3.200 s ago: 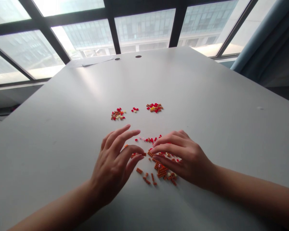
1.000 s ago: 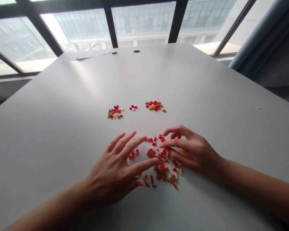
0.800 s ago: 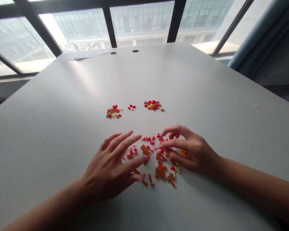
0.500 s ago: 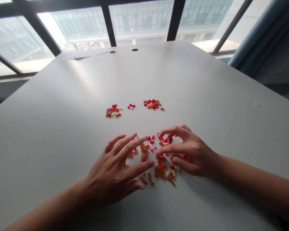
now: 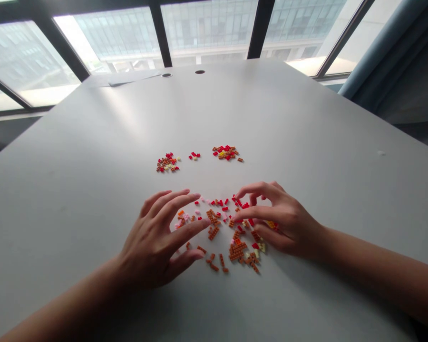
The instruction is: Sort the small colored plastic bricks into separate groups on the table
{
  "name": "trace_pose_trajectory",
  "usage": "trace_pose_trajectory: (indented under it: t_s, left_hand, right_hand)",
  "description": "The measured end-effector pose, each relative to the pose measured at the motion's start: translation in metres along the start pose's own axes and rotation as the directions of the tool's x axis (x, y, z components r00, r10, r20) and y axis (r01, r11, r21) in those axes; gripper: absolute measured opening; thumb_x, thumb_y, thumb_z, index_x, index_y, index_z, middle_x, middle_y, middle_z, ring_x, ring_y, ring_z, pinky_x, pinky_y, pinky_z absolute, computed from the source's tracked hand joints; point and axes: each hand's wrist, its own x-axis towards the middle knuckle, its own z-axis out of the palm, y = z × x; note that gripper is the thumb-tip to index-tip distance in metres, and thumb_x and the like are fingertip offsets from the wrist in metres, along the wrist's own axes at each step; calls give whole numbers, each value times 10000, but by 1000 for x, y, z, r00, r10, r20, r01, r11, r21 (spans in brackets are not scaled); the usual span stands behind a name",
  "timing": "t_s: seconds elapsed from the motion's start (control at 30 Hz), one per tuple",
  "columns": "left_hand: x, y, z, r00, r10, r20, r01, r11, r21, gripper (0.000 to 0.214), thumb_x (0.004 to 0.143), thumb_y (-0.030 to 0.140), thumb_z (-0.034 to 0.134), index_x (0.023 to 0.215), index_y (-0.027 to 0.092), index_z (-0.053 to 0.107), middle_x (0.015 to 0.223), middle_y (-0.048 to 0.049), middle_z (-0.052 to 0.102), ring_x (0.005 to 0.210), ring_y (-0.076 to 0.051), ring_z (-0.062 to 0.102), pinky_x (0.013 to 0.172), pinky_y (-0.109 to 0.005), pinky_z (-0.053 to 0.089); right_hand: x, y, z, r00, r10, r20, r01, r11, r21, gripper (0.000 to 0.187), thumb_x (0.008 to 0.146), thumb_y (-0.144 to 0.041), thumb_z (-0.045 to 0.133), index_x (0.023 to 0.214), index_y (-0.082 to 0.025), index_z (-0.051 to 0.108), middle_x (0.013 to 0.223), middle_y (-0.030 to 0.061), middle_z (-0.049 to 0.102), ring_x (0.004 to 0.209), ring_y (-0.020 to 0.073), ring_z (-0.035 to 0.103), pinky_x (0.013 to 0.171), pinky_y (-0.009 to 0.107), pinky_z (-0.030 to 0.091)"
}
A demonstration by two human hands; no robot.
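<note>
Small brown, red, pink, orange and cream building bricks (image 5: 237, 251) lie spread over the white table between my hands. My left hand (image 5: 164, 232) hovers at the left side of the spread, fingers apart and holding nothing; pink and orange bricks (image 5: 181, 219) show just beyond its palm. At the right side is my right hand (image 5: 280, 218), its fingers spread and bent over the bricks. One fingertip reaches the red bricks (image 5: 240, 203) at the far edge, another is close to a brown brick (image 5: 231, 223). Some yellow bricks (image 5: 272, 225) are partly covered by this hand.
Farther back on the white table (image 5: 128, 128) lie a left pile of mixed bricks (image 5: 167, 163), a few red and cream bricks (image 5: 194, 156), and a right pile (image 5: 227, 153). Paper (image 5: 131, 78) and two round cable holes (image 5: 199, 72) are near the windows. A curtain (image 5: 388, 61) hangs at right.
My left hand has drawn back to the left, uncovering pink, orange and brown bricks. My right hand has shifted only slightly, its fingers still among the bricks.
</note>
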Motion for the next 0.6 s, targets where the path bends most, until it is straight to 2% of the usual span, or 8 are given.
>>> trace_pose_trajectory:
  t_s: [0.1, 0.27, 0.47, 0.6]
  left_hand:
    - [1, 0, 2, 1000, -1, 16, 1, 1000, 1, 375, 970, 450, 435, 1228, 254, 624, 1412, -152, 481, 1312, -329, 450, 1073, -535, 332]
    - [2, 1, 1, 1000, 2, -11, -2, 1000, 7, 339, 972, 423, 444, 1154, 230, 656, 1388, -159, 497, 1289, -325, 472, 1064, -535, 338]
    - [0, 1, 2, 1000, -19, 11, 18, 999, 47, 370, 966, 427, 448, 1221, 228, 626, 1416, -174, 468, 1302, -341, 449, 1069, -556, 326]
    - [-1, 1, 2, 999, -38, 10, 38, 999, 39, 348, 959, 427, 466, 1189, 230, 635, 1422, -166, 466, 1322, -342, 432, 1076, -559, 321]
  right_hand:
    - [-1, 1, 2, 999, 1, -41, -1, 1000, 12, 302, 823, -96, 475, 928, -226, 727, 1075, 79, 622, 805, 165, 568, 805, 373, 432]
    - [-1, 1, 3, 1000, 15, -28, -15, 1000, 12, 296, 816, -92, 484, 928, -216, 728, 1084, 84, 622, 808, 169, 566, 800, 376, 434]
    - [-1, 2, 5, 999, 9, -47, -8, 1000, 21, 297, 814, -98, 492, 939, -235, 725, 1086, 74, 624, 814, 171, 566, 801, 375, 439]
    - [0, 1, 2, 997, -23, -70, 26, 999, 45, 292, 817, -72, 496, 911, -230, 723, 1062, 70, 624, 799, 157, 568, 787, 357, 435]
